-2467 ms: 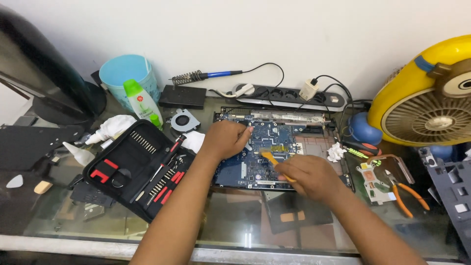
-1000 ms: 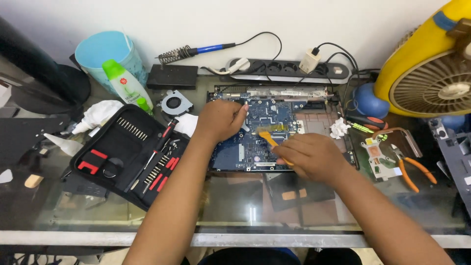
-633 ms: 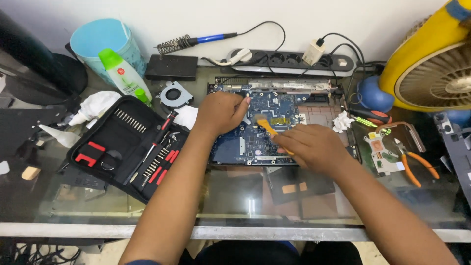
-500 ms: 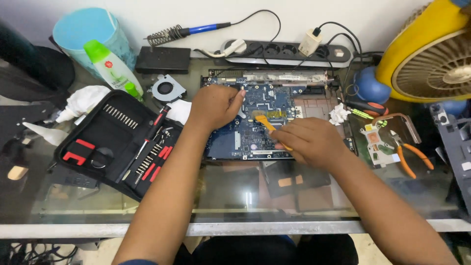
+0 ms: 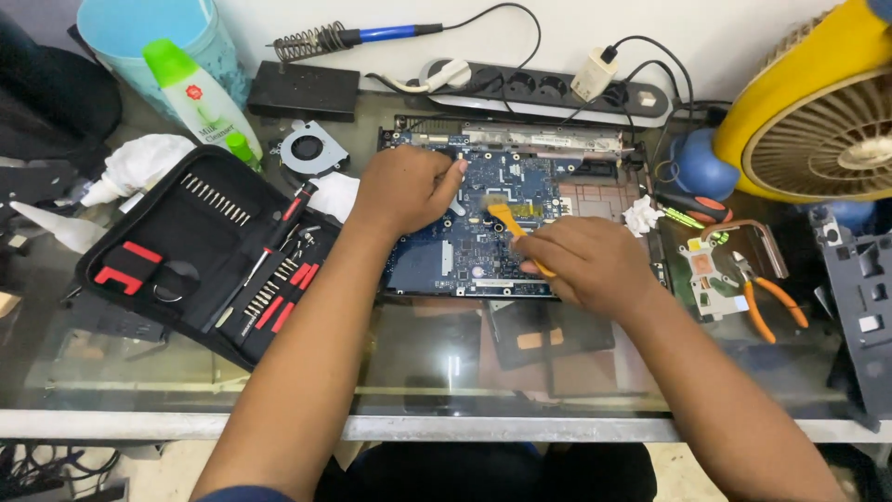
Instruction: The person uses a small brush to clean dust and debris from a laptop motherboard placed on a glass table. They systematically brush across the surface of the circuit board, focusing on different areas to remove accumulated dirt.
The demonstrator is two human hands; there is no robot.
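On the glass-topped workbench (image 5: 279, 400), the right hand (image 5: 581, 270) grips a small orange-handled brush (image 5: 509, 223), bristles touching the blue laptop circuit board (image 5: 483, 232). The left hand (image 5: 404, 191) rests on the board's left part, fingers curled, holding nothing. Left lies an open black zip case of screwdriver bits (image 5: 200, 256). Behind the board runs a black power strip (image 5: 548, 88).

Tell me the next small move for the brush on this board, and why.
Probably another short stroke across the middle of the blue circuit board. The right hand holds the orange-handled brush with its bristles on the board, and the left hand presses on the board's left part.
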